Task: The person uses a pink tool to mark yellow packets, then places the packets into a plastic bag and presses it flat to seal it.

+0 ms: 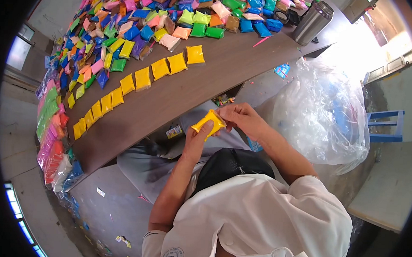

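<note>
My left hand (198,139) is closed around a yellow packet (208,123), its thumb lying across the front. Bent fingers of my right hand (236,115) pinch at the packet's upper right corner. Both hands are above my lap, off the table's front edge. On the brown table (170,99), several yellow packets (143,78) lie in a curved row from the left end toward the middle. Behind them spreads a large heap of small packets (141,24) in many colours.
A steel flask (313,23) stands at the table's back right, near a roll of tape (281,15). Right of my arms is a big clear plastic bag (321,110), with a blue stool (385,126) beyond. Larger bundles of packets (54,135) hang at the table's left end.
</note>
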`<state>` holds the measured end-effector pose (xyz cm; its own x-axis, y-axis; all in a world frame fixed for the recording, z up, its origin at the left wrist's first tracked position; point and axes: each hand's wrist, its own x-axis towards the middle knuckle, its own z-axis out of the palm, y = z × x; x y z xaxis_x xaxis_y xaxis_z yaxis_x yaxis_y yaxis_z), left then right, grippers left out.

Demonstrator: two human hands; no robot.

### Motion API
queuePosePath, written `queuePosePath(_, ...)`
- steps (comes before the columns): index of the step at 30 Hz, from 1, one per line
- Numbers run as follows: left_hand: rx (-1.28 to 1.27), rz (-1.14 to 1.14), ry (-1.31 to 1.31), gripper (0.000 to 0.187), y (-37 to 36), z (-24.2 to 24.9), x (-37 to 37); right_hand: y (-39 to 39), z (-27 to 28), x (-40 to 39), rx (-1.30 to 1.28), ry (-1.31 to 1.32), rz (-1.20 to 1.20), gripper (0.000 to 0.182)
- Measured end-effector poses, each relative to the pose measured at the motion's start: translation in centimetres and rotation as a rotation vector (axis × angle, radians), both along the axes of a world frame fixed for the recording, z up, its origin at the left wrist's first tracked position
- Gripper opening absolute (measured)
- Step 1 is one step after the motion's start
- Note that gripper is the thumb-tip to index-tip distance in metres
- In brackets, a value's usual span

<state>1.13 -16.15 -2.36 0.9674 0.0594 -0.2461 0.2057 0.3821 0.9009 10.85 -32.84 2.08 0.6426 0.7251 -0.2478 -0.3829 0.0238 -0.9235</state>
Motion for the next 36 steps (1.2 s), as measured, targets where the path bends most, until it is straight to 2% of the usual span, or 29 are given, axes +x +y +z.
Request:
queuePosePath(10,-0.042,-0.003,0.009,0.038,-0.1,0.1,-0.2,-0.4,0.7,0.3,-0.001,-0.006,0.078,0.029)
queuePosePath(13,-0.044,0.018,0.059,0.036,0.0,-0.4,-0.4,-0.5,-0.3,1.2,-0.093,-0.141,-0.010,0.024)
queuePosePath(16,-0.075,0.037,0.063,0.037,-0.2,0.2,-0.3,-1.3,0.1,5.0,-0.374,-0.866,-0.428,0.018)
queuePosePath(18,-0.109,0.041,0.039,0.038,-0.3,0.4,-0.4,-2.3,-0.7,9.4,-0.606,-1.086,-0.712,0.024)
queuePosePath(20,-0.150,0.042,0.006,0.038,-0.3,0.5,-0.4,-4.0,-1.0,14.1,-0.723,-1.357,-0.791,0.034)
queuePosePath(23,-0.173,0.032,-0.016,0.038,-0.2,0.7,-0.3,-5.7,-2.0,18.8,-0.831,-1.544,-0.712,0.040)
queuePosePath(26,-0.159,0.011,0.021,0.035,-0.1,0.1,-0.3,-6.1,-2.1,20.8,-0.992,-1.501,-0.529,0.038)
queuePosePath(29,-0.167,0.023,0.003,0.036,-0.1,0.2,-0.3,-5.8,-2.7,21.3,-1.092,-1.511,-0.506,0.038)
queuePosePath(32,-0.170,0.049,0.004,0.036,0.2,-0.2,-0.2,-5.7,-2.4,20.1,-1.116,-1.496,-0.415,0.041)
queuePosePath(36,-0.204,0.096,0.015,0.035,0.4,-0.8,-0.2,-5.6,-2.6,16.3,-0.986,-1.537,-0.346,0.046)
